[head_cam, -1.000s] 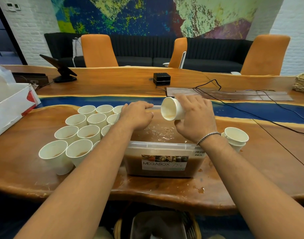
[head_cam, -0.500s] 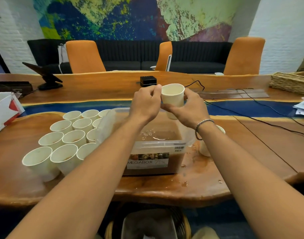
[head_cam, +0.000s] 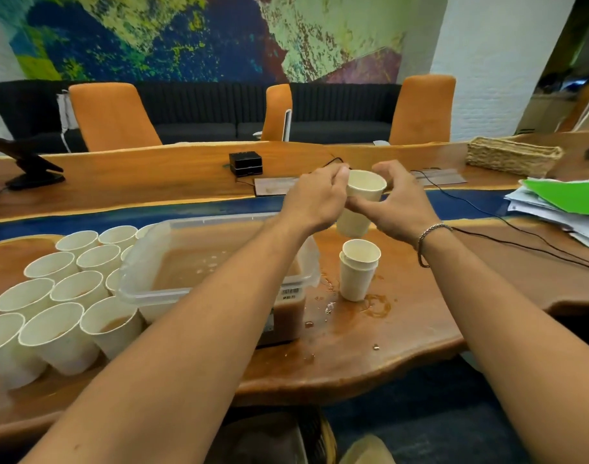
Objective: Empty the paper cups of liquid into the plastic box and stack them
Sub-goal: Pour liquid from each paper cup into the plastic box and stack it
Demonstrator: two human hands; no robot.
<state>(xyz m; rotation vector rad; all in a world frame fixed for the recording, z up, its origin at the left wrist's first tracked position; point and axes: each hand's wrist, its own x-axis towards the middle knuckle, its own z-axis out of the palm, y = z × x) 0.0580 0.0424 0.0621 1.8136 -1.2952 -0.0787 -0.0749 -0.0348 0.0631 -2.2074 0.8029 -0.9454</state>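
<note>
Holding a paper cup (head_cam: 365, 192) upright between both hands, the person has it in the air to the right of the plastic box (head_cam: 159, 293) and just beyond the short stack (head_cam: 356, 272) that stands on the surface (head_cam: 403, 346). The left hand (head_cam: 314, 199) pinches the cup near its rim with curled fingers, and the right hand (head_cam: 400, 204) wraps fingers and thumb round its other side, so both sets of fingers are clamped on it. Whether a second cup is nested beneath the one in view I cannot tell. Its inside looks pale and drained, so the step in hand is most likely seating it on the stack. To do that well, line the base up squarely over the top rim of the stack, lower it straight, and let one hand steady the stack while the other presses lightly; a hard push could crush the thin walls or jam the cups. Brown drops and a ring of spill (head_cam: 375, 306) lie round the stack's foot, so it may slide if nudged sideways. The box already holds a good depth of brown liquid (head_cam: 192, 266), and a cluster of cups (head_cam: 68, 296) waits at its left, the nearest showing liquid, so much of the task seems to remain.
</note>
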